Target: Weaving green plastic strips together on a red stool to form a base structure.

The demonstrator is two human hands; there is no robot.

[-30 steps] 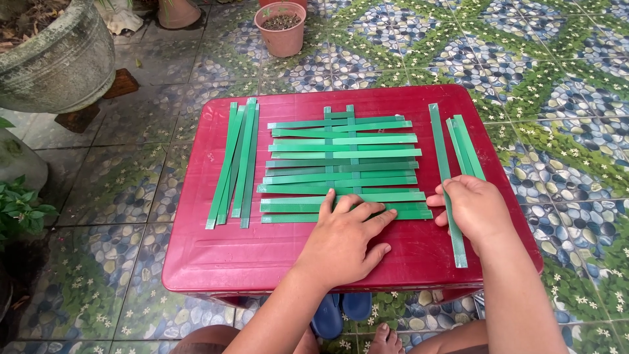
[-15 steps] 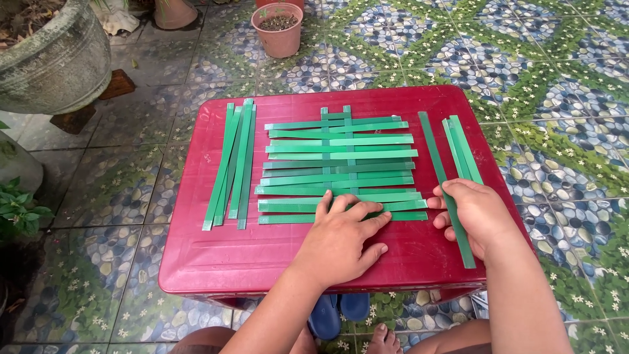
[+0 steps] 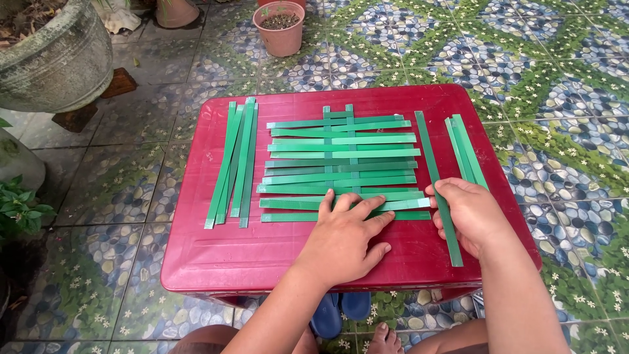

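Under everything spreads the tiled floor (image 3: pixel 563 78), patterned with blue pebbles and green vines, and at 10 o'clock on it stands a big weathered stone planter (image 3: pixel 56 59), with a small pink pot (image 3: pixel 280 29) of soil at 12 o'clock. In the middle sits your red plastic surface (image 3: pixel 216 262). Across its centre lies the woven mat (image 3: pixel 341 164) of green strips, long ones running crosswise with two upright strips threaded through them. At 9 o'clock of the mat a loose bundle of green strips (image 3: pixel 236 164) lies lengthwise, apart from the weave. At 3 o'clock a smaller pair of spare strips (image 3: pixel 464 147) rests near the surface's edge. Your left hand (image 3: pixel 344 236) lies flat with its fingers spread, pressing down the mat's nearest rows at 6 o'clock. Your right hand (image 3: pixel 466 216) curls over a single long strip (image 3: pixel 427 144) that lies just beside the mat's right edge, fingertips on it; whether the hand grips or merely presses it, you cannot tell.
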